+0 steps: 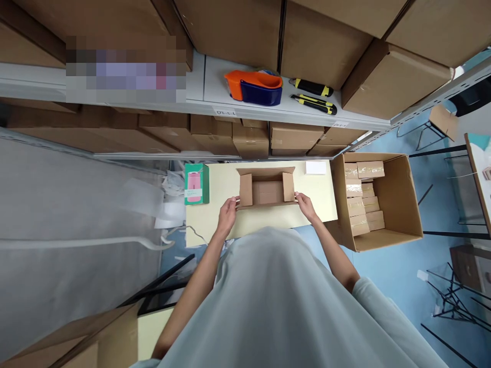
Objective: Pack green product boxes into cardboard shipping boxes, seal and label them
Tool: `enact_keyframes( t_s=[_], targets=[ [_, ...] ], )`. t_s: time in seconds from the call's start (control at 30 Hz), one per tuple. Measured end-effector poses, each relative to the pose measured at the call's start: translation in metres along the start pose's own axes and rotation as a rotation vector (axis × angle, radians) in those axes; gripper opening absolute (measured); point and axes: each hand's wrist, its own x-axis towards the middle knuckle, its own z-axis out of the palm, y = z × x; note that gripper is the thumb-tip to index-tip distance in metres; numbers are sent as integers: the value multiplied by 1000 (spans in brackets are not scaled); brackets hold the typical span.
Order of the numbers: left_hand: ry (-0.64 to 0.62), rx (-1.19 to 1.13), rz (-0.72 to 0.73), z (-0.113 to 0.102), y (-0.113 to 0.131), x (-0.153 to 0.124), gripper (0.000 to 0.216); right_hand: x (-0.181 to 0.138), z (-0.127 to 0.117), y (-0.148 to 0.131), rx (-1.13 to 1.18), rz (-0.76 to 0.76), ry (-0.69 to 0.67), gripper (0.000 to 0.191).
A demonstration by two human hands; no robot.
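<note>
A small open cardboard box (267, 190) sits on a pale yellow table (222, 217), its flaps standing up and its inside empty. My left hand (227, 213) grips the box's near left corner. My right hand (306, 205) holds the near right corner, fingers curled on the front flap. A green box with a pink item pictured on it (196, 184) lies on the table to the left. A small white card (315, 167) rests at the table's far right corner.
A large open carton (399, 204) with several taped small boxes stands right of the table. The shelf above carries an orange and blue tape dispenser (255, 87), two yellow-black utility knives (314, 97) and big cartons. Black metal frames stand on the blue floor at right.
</note>
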Motion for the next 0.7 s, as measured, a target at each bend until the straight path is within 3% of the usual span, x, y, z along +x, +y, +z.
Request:
enact_keyframes(
  t_s=[0.2,0.43,0.53,0.7],
  targets=[
    [68,69,81,-8,23,11,54,5,-12,-26,-117,14,96,67],
    [42,481,131,12,59,17,79,13,12,-73,-474,59,53,90],
    [44,515,134,12,62,17,66,14,17,-79,-562,61,56,78],
    [127,256,47,-16,55,20,46,8,1,-81,-517,0,26,47]
  ],
)
